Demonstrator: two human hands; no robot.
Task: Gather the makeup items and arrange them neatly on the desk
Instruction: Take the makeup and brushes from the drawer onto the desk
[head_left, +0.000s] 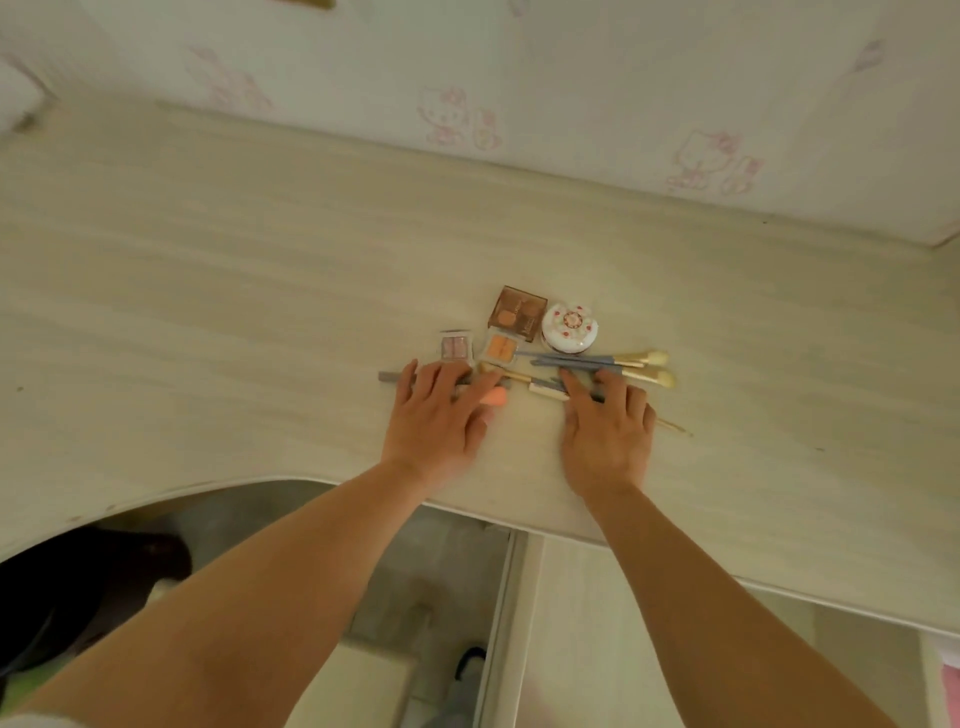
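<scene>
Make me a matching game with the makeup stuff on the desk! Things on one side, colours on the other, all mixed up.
Things:
1. round compact
2. big square palette
3. sponge by the left hand
4. brush handles by the right hand

Colours:
A. brown
B. grey-blue
C. white with red decorations
D. orange-pink

Pairs: 1-C, 2-A, 3-D, 4-B

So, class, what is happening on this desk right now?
A person has both hands flat on a pale desk among gathered makeup. The left hand rests on a grey stick beside an orange sponge; the right hand presses on blue-handled brushes. Three palettes and a round white compact sit just behind.
</scene>
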